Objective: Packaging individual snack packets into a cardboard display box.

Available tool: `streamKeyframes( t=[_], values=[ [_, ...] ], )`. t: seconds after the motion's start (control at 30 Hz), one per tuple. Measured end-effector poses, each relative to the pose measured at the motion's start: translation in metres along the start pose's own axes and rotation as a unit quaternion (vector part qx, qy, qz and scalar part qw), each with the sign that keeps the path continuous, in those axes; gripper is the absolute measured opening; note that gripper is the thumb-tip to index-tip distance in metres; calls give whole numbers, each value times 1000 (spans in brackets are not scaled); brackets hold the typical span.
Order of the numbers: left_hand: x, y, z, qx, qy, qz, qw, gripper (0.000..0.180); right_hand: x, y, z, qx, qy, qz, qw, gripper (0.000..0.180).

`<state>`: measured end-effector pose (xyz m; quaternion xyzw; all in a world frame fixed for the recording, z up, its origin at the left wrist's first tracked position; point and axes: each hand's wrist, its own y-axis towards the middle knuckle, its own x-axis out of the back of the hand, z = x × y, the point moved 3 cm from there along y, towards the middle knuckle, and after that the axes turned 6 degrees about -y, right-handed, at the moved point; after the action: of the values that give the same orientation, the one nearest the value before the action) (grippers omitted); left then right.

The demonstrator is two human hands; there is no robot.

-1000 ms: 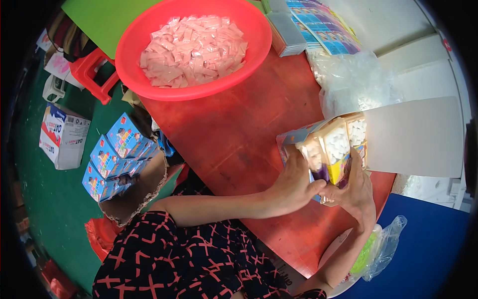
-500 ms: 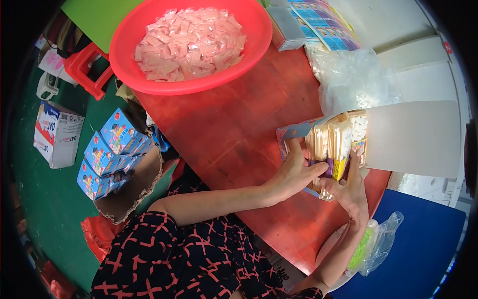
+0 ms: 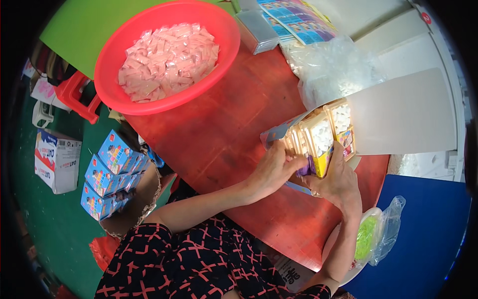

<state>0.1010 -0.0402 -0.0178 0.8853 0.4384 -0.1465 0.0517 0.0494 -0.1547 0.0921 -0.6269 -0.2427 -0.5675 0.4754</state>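
A stack of flat clear packets (image 3: 321, 134) with yellow card backs and small white pieces inside stands on edge on the red-brown table (image 3: 224, 134). My left hand (image 3: 271, 172) presses against the stack's near left side, fingers on the packets. From the right, my right hand (image 3: 338, 179) grips the stack's near end, thumb up along the front packet. A blue printed card (image 3: 276, 133) sticks out at the stack's left.
A red basin (image 3: 167, 55) full of pale pink sachets sits at the table's far left. A clear bag of white pieces (image 3: 333, 70), printed sheets (image 3: 298, 20) and a grey board (image 3: 403, 114) lie to the right. Blue cartons (image 3: 112, 174) fill a box on the green floor.
The stack has shifted slightly left and nearer. My left hand slid along its side toward the near end, and both hands have closed in around it.
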Motion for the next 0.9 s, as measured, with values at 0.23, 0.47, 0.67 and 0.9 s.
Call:
streamKeyframes(
  t=[0.23,0.47,0.67,0.9],
  values=[
    [30,-31,-48,-318,408,2,856,51,-4,1,-15,62,-39,-32,997,90],
    [9,25,-91,-469,493,134,720,73,-4,6,-21,106,-59,-35,992,99],
    [-16,24,-63,-485,628,188,578,68,-14,0,-22,167,30,-107,980,98],
    [-19,33,-60,-441,635,257,580,61,-9,-23,-27,196,76,-152,966,91]
  ],
)
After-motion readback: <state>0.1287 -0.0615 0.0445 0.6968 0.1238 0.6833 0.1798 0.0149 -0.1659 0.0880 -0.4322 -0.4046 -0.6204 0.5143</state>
